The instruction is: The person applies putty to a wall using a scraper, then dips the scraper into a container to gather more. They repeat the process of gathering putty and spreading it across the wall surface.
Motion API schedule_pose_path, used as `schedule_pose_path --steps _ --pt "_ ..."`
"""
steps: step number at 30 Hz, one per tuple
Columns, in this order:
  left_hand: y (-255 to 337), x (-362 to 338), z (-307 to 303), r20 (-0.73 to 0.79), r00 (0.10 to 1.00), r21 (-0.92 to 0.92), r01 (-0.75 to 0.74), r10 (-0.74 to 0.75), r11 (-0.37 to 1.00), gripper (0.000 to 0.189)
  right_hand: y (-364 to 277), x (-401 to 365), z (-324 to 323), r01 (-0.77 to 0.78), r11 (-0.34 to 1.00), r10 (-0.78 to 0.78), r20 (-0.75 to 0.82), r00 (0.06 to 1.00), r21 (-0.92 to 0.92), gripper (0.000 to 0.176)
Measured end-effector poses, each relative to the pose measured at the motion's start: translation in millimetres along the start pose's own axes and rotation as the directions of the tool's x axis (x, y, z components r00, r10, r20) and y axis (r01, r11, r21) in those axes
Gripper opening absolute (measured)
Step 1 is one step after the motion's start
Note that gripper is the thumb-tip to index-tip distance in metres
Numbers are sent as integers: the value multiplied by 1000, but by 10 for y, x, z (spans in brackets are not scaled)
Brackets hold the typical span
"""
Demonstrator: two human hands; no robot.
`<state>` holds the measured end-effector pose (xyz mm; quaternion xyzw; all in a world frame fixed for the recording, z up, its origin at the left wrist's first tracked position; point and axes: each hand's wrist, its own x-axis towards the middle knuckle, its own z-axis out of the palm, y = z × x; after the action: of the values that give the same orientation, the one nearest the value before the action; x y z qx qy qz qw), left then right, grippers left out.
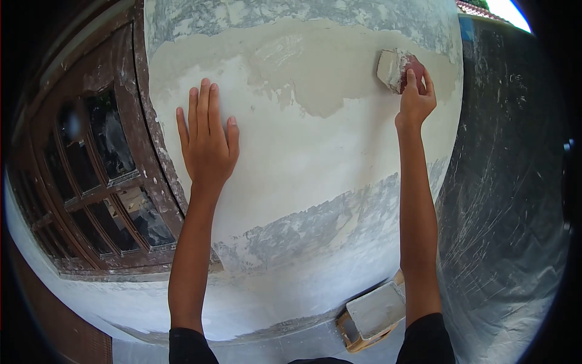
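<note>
My right hand (pixel 416 103) grips a putty knife (pixel 394 71) by its reddish-brown handle, up at the right part of the wall. The blade is smeared with pale filler and lies against or close over the wall surface. Flat on the wall (pixel 285 151), with fingers stretched upward, rests my left hand (pixel 208 139), holding nothing. A band of damp beige filler (pixel 321 73) runs across the upper wall between the hands. Below it the coat is smooth and white, and rough grey patches show above and lower down.
A brown wooden window frame (pixel 134 91) with glass panes borders the wall at left. Dark plastic sheeting (pixel 509 151) hangs at right. Down on the floor, near the wall's foot, stands a box (pixel 357 346) with a grey tray (pixel 379 309) on top.
</note>
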<state>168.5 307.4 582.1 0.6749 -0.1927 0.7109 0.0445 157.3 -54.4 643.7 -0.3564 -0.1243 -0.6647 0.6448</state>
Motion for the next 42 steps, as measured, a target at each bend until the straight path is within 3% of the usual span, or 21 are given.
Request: schedule_pose_path --steps 2,4,6,8,9,10,12,14,18,22,24,26,28,29,31,32,34,38,39,42 --pt "21 -12 11 1 1000 7 4 -4 1000 62 -142 -175 68 -10 1000 9 5 1000 30 40" --pt "46 -26 22 -5 1000 11 8 -8 1000 62 -255 -479 240 -29 1000 30 276 961 -6 40" --pt "41 -31 13 2 1000 10 8 -8 1000 62 -219 -744 416 55 998 -55 446 893 12 42" --pt "26 -29 1 7 1000 5 7 -7 1000 62 -127 -889 503 328 935 -217 511 832 -138 43" --pt "15 -30 -10 14 1000 3 5 -5 1000 62 -128 -908 490 352 916 -210 519 828 -191 42" --pt "9 -25 -18 21 1000 1 1 -1 1000 62 -58 -836 461 351 916 -210 515 831 -192 42" --pt "0 -26 -14 24 1000 3 0 -1 1000 62 148 -598 357 195 975 -140 384 913 -107 41" --pt "12 -39 -9 28 1000 14 6 -6 1000 62 -22 -378 114 -1 992 36 274 961 -127 40" --pt "91 -86 30 19 999 47 29 -30 998 62 108 55 -261 -64 998 64 -9 998 -15 44" --pt "193 -146 42 22 998 49 52 -53 997 62 -113 -238 -78 -60 998 56 169 984 18 42" --pt "218 -193 48 27 998 56 53 -55 997 62 -145 -517 107 40 999 -39 372 927 5 40" --pt "238 -222 50 26 998 60 54 -55 997 62 -53 -771 278 317 941 -223 481 848 -121 41" --pt "245 -265 31 42 997 67 55 -58 996 62 -107 -881 332 360 910 -175 595 784 -207 41" --pt "250 -290 26 44 997 72 54 -57 996 62 -65 -842 314 356 912 -173 595 785 -205 41" --pt "241 -340 20 63 996 73 56 -60 996 62 105 -629 260 206 962 -116 416 902 -179 39" --pt "240 -366 20 65 996 77 60 -65 995 62 188 -469 175 132 986 -89 355 931 -101 39" --pt "257 -411 23 56 997 71 55 -59 996 63 192 -167 -99 -15 992 43 225 974 -122 42" --pt "312 -460 30 45 996 71 68 -71 995 62 122 133 -460 -121 992 121 6 993 -19 43" --pt "326 -472 33 48 996 74 76 -80 994 62 111 116 -466 -118 993 118 8 993 -21 43" --pt "353 -516 48 45 995 66 81 -84 994 62 -76 -204 -263 -65 997 74 203 976 -49 43"
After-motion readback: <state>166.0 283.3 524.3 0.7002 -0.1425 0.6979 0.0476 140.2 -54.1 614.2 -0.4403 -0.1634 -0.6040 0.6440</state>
